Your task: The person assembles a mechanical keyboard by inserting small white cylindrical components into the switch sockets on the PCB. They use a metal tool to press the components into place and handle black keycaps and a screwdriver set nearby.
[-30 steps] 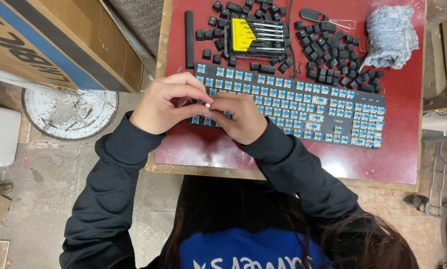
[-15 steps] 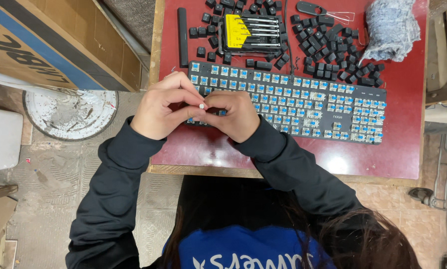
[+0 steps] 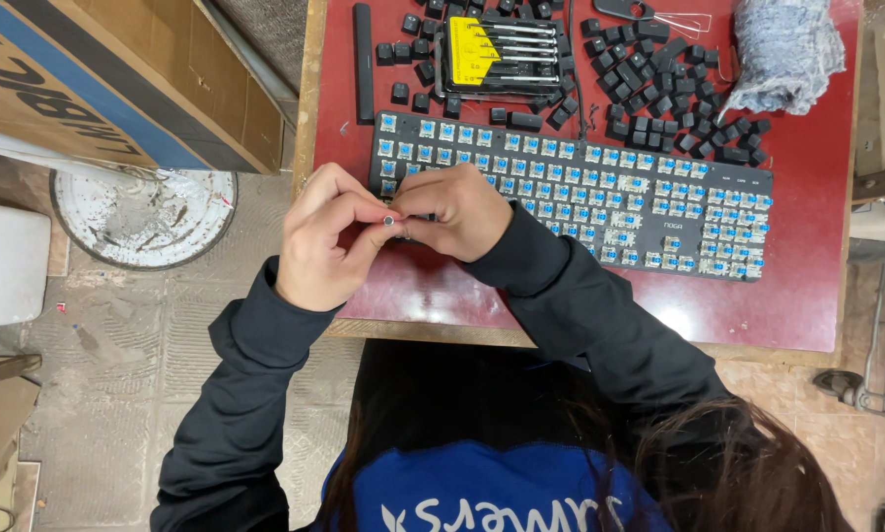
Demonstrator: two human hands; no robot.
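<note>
I am pinching a small white key switch [image 3: 389,221] between the fingertips of my left hand [image 3: 326,236] and right hand [image 3: 454,209], both closed tight on it, just in front of the keyboard [image 3: 600,192]'s left end. I judge I should be keeping it steady and square. The keyboard's long axis is running left to right along the red table [image 3: 807,296], switches facing up.
</note>
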